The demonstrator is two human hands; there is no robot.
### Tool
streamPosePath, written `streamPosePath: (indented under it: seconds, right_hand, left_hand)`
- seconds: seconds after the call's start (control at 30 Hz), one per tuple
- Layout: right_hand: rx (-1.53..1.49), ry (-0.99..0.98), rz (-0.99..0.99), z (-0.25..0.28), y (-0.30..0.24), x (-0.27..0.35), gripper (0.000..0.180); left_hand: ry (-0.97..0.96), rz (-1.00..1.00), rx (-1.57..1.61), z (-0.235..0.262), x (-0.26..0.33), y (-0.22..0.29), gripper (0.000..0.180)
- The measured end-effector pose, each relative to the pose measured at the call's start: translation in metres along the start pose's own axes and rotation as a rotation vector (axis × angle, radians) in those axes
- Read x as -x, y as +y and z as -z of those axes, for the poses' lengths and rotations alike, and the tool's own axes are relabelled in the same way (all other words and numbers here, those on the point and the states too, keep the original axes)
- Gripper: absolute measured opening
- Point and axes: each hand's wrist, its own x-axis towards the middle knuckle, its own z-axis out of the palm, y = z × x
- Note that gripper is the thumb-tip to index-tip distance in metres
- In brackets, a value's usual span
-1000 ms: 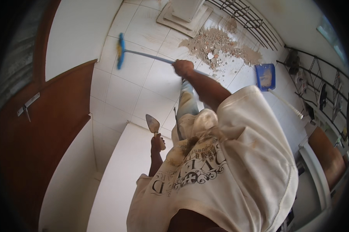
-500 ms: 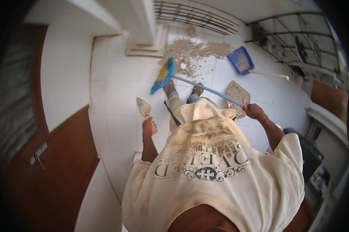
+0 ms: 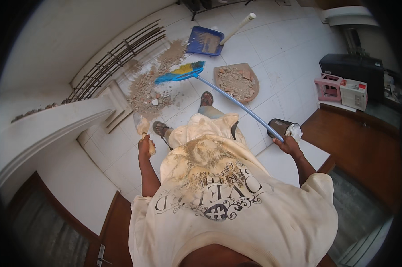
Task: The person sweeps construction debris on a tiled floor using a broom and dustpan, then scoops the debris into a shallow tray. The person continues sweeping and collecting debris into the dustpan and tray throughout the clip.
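My left hand is closed around the handle of a trowel, its blade pointing ahead, near the rubble. In my right hand is the end of the pale blue handle of a broom. The broom's head, with blue and yellow bristles, lies at the right edge of a spread of rubble on the white tiled floor. Beyond it rests a blue dustpan with some dust in it and a white handle. Right of the broom head, a shallow brown tray is heaped with broken rubble.
Thin dark bars lie bundled along the wall at the far left. A white pillar stands at left. To the right are a dark bin with white waste, a pink stool, a white box and a black case.
My body and view have turned to the right, and a foot has stepped. The broom head has swung away from beside my feet to the rubble's edge. Both hands keep their holds.
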Motion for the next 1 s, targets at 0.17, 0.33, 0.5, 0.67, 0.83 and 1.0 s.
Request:
streamPosePath:
  seconds: [0.17,0.33,0.5,0.67,0.83,1.0]
  right_hand:
    - [-0.105,0.078,-0.153,0.028,0.091,-0.008,0.054]
    - [-0.118,0.127,-0.373,0.045,0.153,-0.007,0.053]
    - [-0.478,0.106,-0.511,0.039,0.151,-0.052,0.04]
    - [-1.363,-0.034,-0.522,0.09,0.102,-0.14,0.013]
    - [-1.614,0.076,-0.387,0.185,0.078,-0.211,0.011]
    - [-1.707,-0.239,-0.076,0.298,0.082,-0.29,0.03]
  left_hand:
    - [-0.147,0.007,-0.124,-0.138,-0.004,0.059,0.024]
    - [-0.249,-0.238,-0.428,-0.253,0.008,0.134,0.025]
    - [-0.326,-0.297,-0.319,-0.355,0.024,0.213,0.026]
    - [-0.444,-0.376,-0.105,-0.467,0.019,0.285,0.025]
    - [-0.298,-0.588,-0.147,-0.574,0.039,0.361,0.051]
    - [-0.742,-0.512,-0.072,-0.647,0.068,0.415,0.052]
